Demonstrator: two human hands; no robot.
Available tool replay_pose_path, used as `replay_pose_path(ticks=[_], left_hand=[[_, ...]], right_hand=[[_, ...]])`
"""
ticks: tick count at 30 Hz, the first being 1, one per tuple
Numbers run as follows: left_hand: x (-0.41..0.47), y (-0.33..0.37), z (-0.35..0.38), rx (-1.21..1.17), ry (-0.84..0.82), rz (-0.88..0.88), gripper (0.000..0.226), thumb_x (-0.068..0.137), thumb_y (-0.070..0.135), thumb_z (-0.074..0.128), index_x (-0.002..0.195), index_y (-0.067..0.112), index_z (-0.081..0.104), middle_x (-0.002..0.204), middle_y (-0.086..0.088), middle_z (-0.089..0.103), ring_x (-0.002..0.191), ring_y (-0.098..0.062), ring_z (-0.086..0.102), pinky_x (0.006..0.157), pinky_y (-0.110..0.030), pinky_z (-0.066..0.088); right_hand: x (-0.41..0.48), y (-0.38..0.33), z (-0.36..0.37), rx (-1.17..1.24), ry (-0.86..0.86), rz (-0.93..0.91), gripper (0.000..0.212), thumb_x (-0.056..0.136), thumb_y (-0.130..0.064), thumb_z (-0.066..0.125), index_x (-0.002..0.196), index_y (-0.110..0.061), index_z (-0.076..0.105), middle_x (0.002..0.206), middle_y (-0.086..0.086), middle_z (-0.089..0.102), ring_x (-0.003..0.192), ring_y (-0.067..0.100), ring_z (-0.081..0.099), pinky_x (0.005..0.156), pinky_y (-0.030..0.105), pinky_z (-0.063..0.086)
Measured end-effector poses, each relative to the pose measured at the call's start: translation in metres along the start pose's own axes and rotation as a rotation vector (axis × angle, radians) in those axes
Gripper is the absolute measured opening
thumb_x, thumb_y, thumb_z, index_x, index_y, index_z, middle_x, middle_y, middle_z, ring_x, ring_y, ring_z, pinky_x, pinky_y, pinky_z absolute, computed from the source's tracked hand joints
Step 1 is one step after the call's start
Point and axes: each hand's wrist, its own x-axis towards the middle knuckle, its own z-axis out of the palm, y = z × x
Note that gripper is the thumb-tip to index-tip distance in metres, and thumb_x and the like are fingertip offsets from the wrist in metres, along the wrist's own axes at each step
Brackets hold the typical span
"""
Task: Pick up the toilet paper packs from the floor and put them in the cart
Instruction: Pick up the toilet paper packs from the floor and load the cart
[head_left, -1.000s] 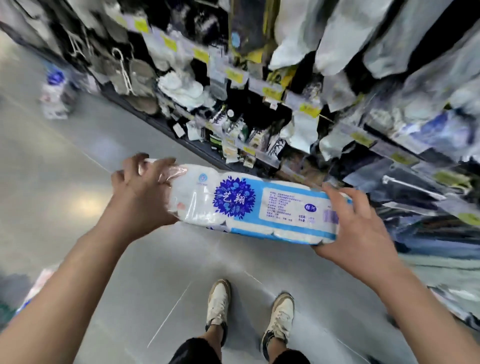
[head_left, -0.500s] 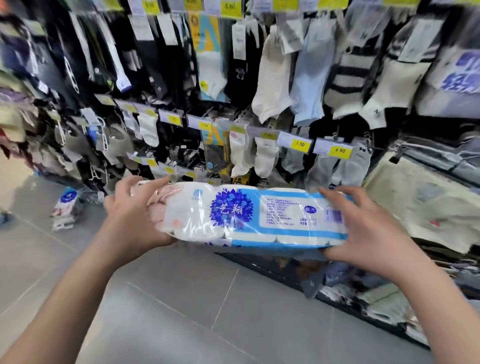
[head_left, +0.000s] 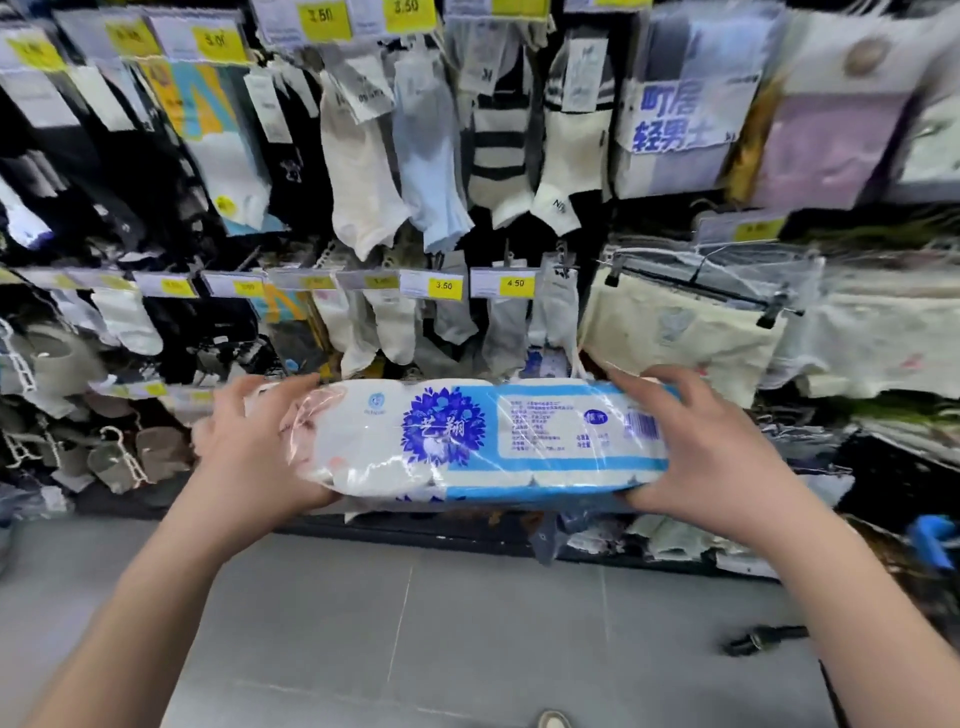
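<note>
A long toilet paper pack (head_left: 467, 441), white with a blue label and a dark blue flower print, is held level at chest height in front of a sock display. My left hand (head_left: 254, 441) grips its left end, fingers curled over the clear wrap. At the right end, my right hand (head_left: 696, 447) clamps the pack, thumb below and fingers on top. No cart is in view.
A wall rack of hanging socks (head_left: 374, 171) with yellow price tags (head_left: 444, 286) fills the view ahead. Its dark base shelf (head_left: 467, 530) runs along the grey tiled floor (head_left: 415, 623). A black clip-like object (head_left: 763, 639) lies on the floor at right.
The view has lifted from the floor and my feet to the sock rack and swung right. Both hands keep the same grip on the pack, now raised and level.
</note>
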Motion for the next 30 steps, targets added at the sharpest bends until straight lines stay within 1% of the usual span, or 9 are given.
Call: replay_pose_path(ticks=[3, 5, 10, 14, 17, 20, 22, 28, 30], left_hand=[[0.008, 0.011, 0.016, -0.015, -0.076, 0.075, 0.108, 0.045, 0.034, 0.089, 0.140, 0.050, 0.040, 0.151, 0.001, 0.020, 0.136, -0.037, 0.027, 0.109, -0.052, 0.035], [0.014, 0.024, 0.026, -0.029, -0.132, 0.132, 0.107, 0.047, 0.031, 0.088, 0.140, 0.051, 0.040, 0.150, 0.002, 0.020, 0.136, -0.038, 0.025, 0.107, -0.054, 0.037], [0.014, 0.065, 0.061, -0.054, -0.252, 0.296, 0.101, 0.052, 0.025, 0.088, 0.140, 0.045, 0.043, 0.149, -0.004, 0.022, 0.130, -0.038, 0.027, 0.107, -0.047, 0.034], [0.001, 0.097, 0.086, -0.079, -0.366, 0.404, 0.100, 0.051, 0.028, 0.087, 0.141, 0.043, 0.044, 0.148, -0.008, 0.023, 0.132, -0.041, 0.025, 0.112, -0.048, 0.027], [-0.022, 0.124, 0.100, -0.120, -0.423, 0.476, 0.101, 0.045, 0.033, 0.081, 0.139, 0.044, 0.045, 0.147, -0.007, 0.020, 0.132, -0.039, 0.023, 0.114, -0.048, 0.026], [-0.050, 0.153, 0.112, -0.127, -0.471, 0.528, 0.098, 0.055, 0.024, 0.082, 0.143, 0.043, 0.042, 0.149, -0.006, 0.018, 0.130, -0.040, 0.024, 0.111, -0.048, 0.030], [-0.072, 0.173, 0.122, -0.115, -0.491, 0.565, 0.097, 0.059, 0.020, 0.081, 0.144, 0.043, 0.040, 0.151, -0.007, 0.016, 0.131, -0.040, 0.023, 0.110, -0.049, 0.030], [-0.144, 0.237, 0.152, -0.120, -0.535, 0.627, 0.099, 0.054, 0.027, 0.083, 0.142, 0.046, 0.042, 0.152, -0.007, 0.016, 0.133, -0.039, 0.022, 0.112, -0.048, 0.029], [-0.172, 0.262, 0.160, -0.116, -0.529, 0.653, 0.102, 0.050, 0.031, 0.085, 0.142, 0.046, 0.043, 0.151, -0.008, 0.018, 0.132, -0.040, 0.024, 0.112, -0.049, 0.029]], right_hand=[[-0.023, 0.013, 0.001, 0.014, -0.003, 0.104, 0.118, 0.049, -0.054, 0.079, 0.154, -0.046, 0.026, 0.151, -0.003, 0.031, 0.133, 0.026, 0.049, 0.109, 0.042, 0.044], [-0.043, 0.021, 0.000, 0.021, 0.010, 0.193, 0.117, 0.050, -0.050, 0.078, 0.154, -0.048, 0.026, 0.149, -0.004, 0.032, 0.133, 0.025, 0.049, 0.108, 0.041, 0.045], [-0.107, 0.035, -0.003, -0.005, 0.014, 0.386, 0.114, 0.053, -0.045, 0.079, 0.155, -0.044, 0.027, 0.150, -0.006, 0.031, 0.130, 0.022, 0.052, 0.102, 0.040, 0.050], [-0.164, 0.043, -0.011, -0.001, 0.036, 0.522, 0.113, 0.054, -0.044, 0.079, 0.155, -0.046, 0.027, 0.149, -0.006, 0.031, 0.131, 0.020, 0.050, 0.105, 0.040, 0.048], [-0.207, 0.051, -0.015, 0.001, 0.053, 0.630, 0.115, 0.052, -0.045, 0.080, 0.155, -0.047, 0.028, 0.151, -0.007, 0.031, 0.132, 0.019, 0.050, 0.105, 0.038, 0.047], [-0.252, 0.063, -0.019, 0.008, 0.084, 0.705, 0.118, 0.051, -0.046, 0.082, 0.155, -0.048, 0.027, 0.152, -0.008, 0.030, 0.131, 0.018, 0.050, 0.105, 0.038, 0.048], [-0.280, 0.074, -0.024, 0.020, 0.084, 0.745, 0.116, 0.055, -0.043, 0.084, 0.156, -0.047, 0.027, 0.151, -0.008, 0.030, 0.131, 0.017, 0.049, 0.103, 0.034, 0.047], [-0.366, 0.130, -0.035, 0.006, 0.134, 0.801, 0.113, 0.047, -0.056, 0.068, 0.153, -0.048, 0.030, 0.147, -0.011, 0.034, 0.130, 0.015, 0.051, 0.105, 0.038, 0.049], [-0.398, 0.152, -0.040, 0.006, 0.164, 0.816, 0.113, 0.047, -0.056, 0.069, 0.153, -0.047, 0.030, 0.149, -0.011, 0.034, 0.130, 0.016, 0.050, 0.103, 0.038, 0.050]])
